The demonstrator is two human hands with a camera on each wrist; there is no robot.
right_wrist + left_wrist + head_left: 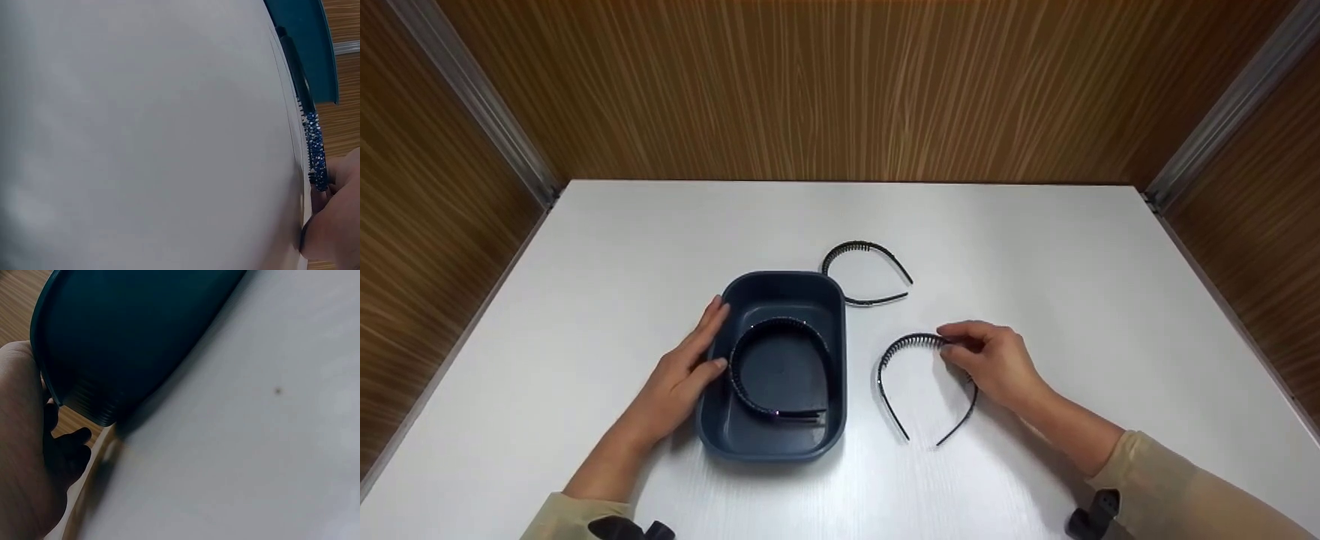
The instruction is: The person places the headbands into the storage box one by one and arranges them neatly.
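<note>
**Head view: two hands, a tray and three headbands**

Head view alone takes in the whole white table (pixel 1035 247). Left hand (pixel 690 371) laid against the 9 o'clock wall of the dark blue tray (pixel 832 300), fingers straight and close together, thumb at the rim. Inside the tray, one black headband (pixel 750 390), open ends toward 4 o'clock. Right hand (pixel 994 360) just beside the tray at 3 o'clock, fingertips curled and pinching the top of a second headband (pixel 889 360) lying flat on the table. Third headband (pixel 864 247) at 1 o'clock of the tray, untouched.

Left wrist view: only the tray's outer wall (pixel 135 337) and the palm (pixel 22 455) pressed to it; no headbands visible.

Right wrist view: blue sparkling stones on the pinched headband (pixel 314 149), unseen from above, plus its comb teeth and a fingertip (pixel 332 230) at its end.
</note>
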